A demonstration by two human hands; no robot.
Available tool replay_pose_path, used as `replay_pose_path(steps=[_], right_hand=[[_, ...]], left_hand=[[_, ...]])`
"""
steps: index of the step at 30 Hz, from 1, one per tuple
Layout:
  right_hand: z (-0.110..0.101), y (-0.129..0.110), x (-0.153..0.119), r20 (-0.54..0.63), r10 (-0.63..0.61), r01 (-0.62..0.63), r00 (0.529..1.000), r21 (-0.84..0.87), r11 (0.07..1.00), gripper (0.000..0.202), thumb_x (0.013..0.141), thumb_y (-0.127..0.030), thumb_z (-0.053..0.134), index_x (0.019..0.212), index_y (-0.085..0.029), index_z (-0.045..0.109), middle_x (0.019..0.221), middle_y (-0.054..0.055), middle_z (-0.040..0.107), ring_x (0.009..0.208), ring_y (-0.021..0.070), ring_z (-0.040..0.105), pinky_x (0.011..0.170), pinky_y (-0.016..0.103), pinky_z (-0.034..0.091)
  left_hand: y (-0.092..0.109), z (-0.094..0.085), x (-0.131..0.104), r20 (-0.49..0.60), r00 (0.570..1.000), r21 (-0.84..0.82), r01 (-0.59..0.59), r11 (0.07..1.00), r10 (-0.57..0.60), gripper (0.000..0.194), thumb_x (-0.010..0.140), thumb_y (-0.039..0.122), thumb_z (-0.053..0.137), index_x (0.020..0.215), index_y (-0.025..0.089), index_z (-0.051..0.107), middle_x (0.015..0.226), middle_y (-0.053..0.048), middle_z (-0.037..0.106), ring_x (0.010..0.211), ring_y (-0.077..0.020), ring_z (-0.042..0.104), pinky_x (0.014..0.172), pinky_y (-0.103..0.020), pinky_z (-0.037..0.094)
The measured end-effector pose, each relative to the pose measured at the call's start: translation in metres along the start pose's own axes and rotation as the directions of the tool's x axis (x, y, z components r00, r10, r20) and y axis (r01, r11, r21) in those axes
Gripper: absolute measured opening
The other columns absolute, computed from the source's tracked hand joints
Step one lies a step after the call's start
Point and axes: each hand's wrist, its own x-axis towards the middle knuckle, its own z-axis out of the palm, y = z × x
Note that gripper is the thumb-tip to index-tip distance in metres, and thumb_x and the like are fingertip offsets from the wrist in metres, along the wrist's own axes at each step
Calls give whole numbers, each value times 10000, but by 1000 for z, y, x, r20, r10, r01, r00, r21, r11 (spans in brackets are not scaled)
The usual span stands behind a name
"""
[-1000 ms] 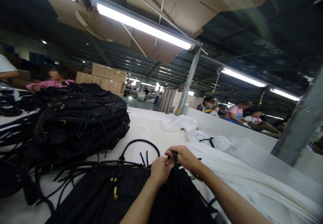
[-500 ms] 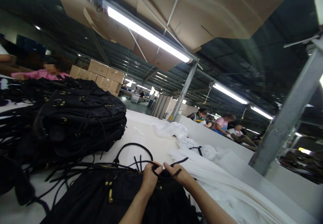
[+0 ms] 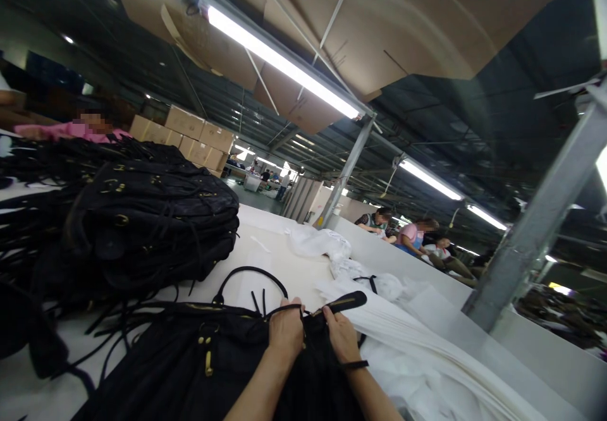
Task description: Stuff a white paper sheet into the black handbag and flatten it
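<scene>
A black bag (image 3: pixel 251 358) with gold hardware lies in front of me, its top edge facing away. My left hand (image 3: pixel 287 332) is closed on the bag's top edge, where a thin black strap runs across the fingers. My right hand (image 3: pixel 342 335) pinches the same edge further right, beside a dark zipper end tab (image 3: pixel 349 301) that sticks out past the bag. A dark strap end (image 3: pixel 355 365) lies across my right wrist. The rounded bag handle (image 3: pixel 251 270) arches up to the left of my hands.
A tall pile of black bags (image 3: pixel 161 212) stands on the left of the white table (image 3: pixel 258 222), loose straps trailing from it. White sheets (image 3: pixel 408 339) and crumpled wrapping (image 3: pixel 327 244) lie on the right. Beyond are cartons (image 3: pixel 190 136), a metal post (image 3: pixel 535 219) and several people.
Both hands have let go of a looped thin black cord and now hold the bag's top edge. The zipper end tab has come into view, pointing right.
</scene>
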Motion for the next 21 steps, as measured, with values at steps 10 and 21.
replay_pose_path(steps=[10,21], right_hand=[[-18,-8,19,150,74,-100,986,169,980,363,884,-450,511,738,-150,652,803,98,733,790,225,687,660,265,490],[15,-12,-2,-103,248,-243,963,61,968,458,981,-354,228,1174,-137,582,1146,204,677,1071,320,643,830,376,460]], left_hand=[[1,-8,7,105,987,-119,-112,986,125,371,975,274,255,837,218,596,790,-1,714,751,-143,666,644,-223,430],[3,4,1,-19,987,209,-154,966,162,311,929,220,374,856,168,671,1001,-155,682,1043,-313,555,908,-427,366]])
